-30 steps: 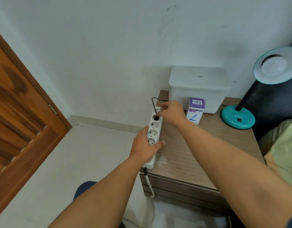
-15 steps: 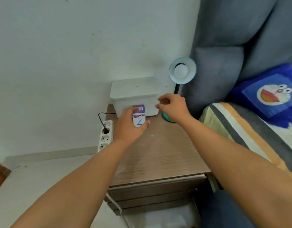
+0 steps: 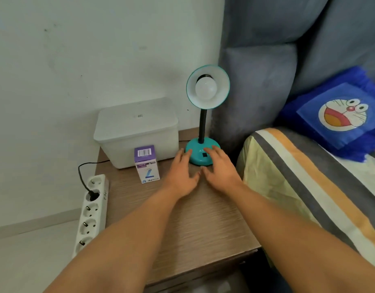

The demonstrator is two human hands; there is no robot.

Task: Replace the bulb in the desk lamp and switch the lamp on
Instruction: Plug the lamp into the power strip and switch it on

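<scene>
A white power strip [image 3: 91, 212] hangs off the counter's [image 3: 203, 225] left edge, one black plug in it. Right of it stands the purple bulb box [image 3: 146, 163]. Your left hand [image 3: 181, 174] and right hand [image 3: 219, 168], fingers spread and empty, flank the teal desk lamp's [image 3: 203, 115] base; its bulb [image 3: 206, 88] sits unlit.

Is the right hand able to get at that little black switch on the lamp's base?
Probably yes: the right hand already rests beside the switch, which lies uncovered, nothing between them.
</scene>
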